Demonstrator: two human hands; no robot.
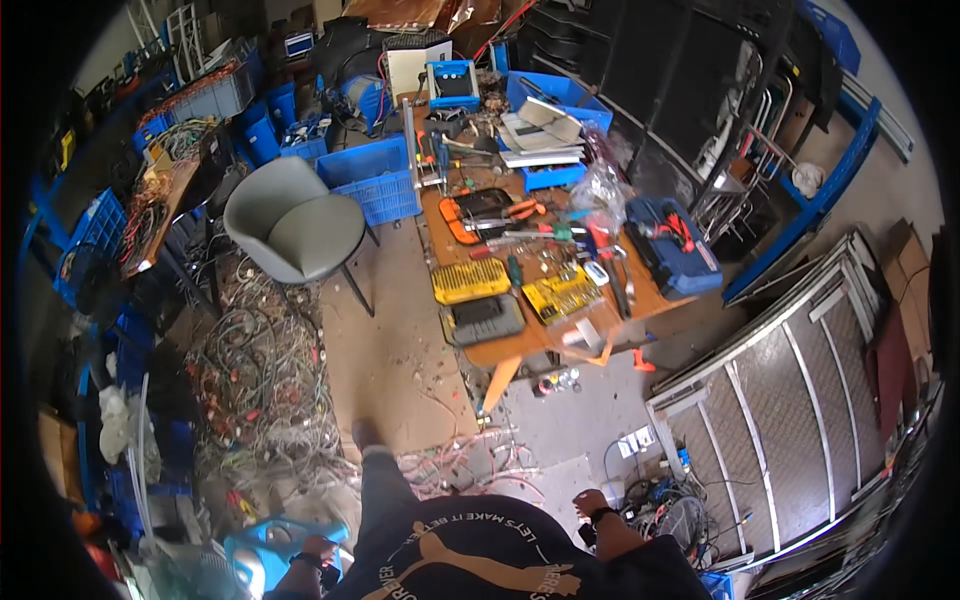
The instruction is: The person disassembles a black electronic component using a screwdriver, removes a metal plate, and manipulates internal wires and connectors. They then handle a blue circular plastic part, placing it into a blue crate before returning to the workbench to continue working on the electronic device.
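My left hand hangs low beside my body, a dark band at its wrist. Its fingers are too small and turned away to make out. Nearest to it is a light-blue plastic item; I cannot tell whether they touch. On the other side my right hand hangs out from my body, fingers loosely apart with nothing seen in them, a dark watch or band on the wrist. A heap of cables and machine parts lies beyond it. One leg is stretched forward onto a brown board on the floor.
Ahead stands a wooden workbench with tools, a yellow case, an open yellow bit set and a blue toolbox. Left are a grey chair and tangled cables. Metal-framed panels lean right.
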